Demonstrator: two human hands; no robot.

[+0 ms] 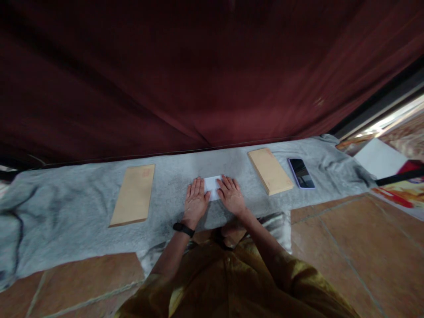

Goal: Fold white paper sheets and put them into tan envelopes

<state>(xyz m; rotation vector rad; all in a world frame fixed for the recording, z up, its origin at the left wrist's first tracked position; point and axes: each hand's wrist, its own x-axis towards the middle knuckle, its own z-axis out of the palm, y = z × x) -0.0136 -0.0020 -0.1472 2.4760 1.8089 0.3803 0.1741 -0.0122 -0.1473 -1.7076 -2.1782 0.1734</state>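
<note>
A small white sheet of paper point(212, 188) lies flat on the grey cloth point(175, 176) in front of me. My left hand point(196, 198) rests palm down on its left end, fingers stretched out, with a dark band on the wrist. On the right end of the paper lies my right hand point(232, 194), also flat with fingers apart. The paper's middle shows between the two hands; its ends are covered. To the left is a brown envelope point(134, 194), and to the right a thicker stack of brown envelopes point(270, 171). Neither hand touches them.
A phone point(301, 173) in a purple case lies right of the envelope stack. Behind the cloth hangs a dark red curtain point(198, 88). Brown floor tiles point(347, 247) run along the near side. White and printed papers point(380, 159) are at the far right.
</note>
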